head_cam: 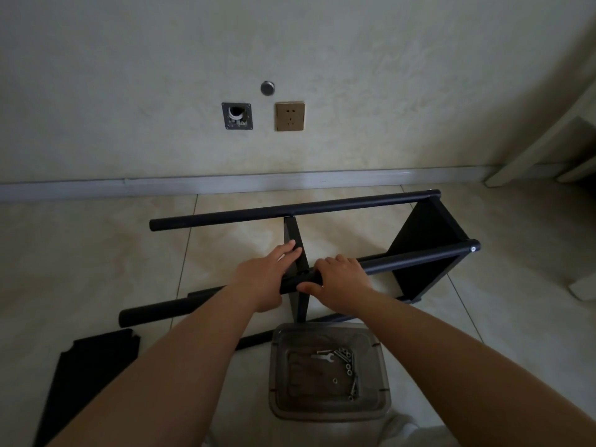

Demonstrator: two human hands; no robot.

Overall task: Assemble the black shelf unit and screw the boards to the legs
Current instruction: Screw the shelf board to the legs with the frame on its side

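Cream wall [129, 75] above grey skirting [225, 185]; gold socket [290, 116] right of open box [237, 116]; beige tiled floor [80, 253] below.

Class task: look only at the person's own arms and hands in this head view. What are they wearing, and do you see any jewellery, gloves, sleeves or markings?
Both forearms are bare right to the bottom edge of the picture: no sleeves show. The left hand and right hand wear no gloves. No rings, watch, bracelet or markings are visible. Nails look short and unpainted.
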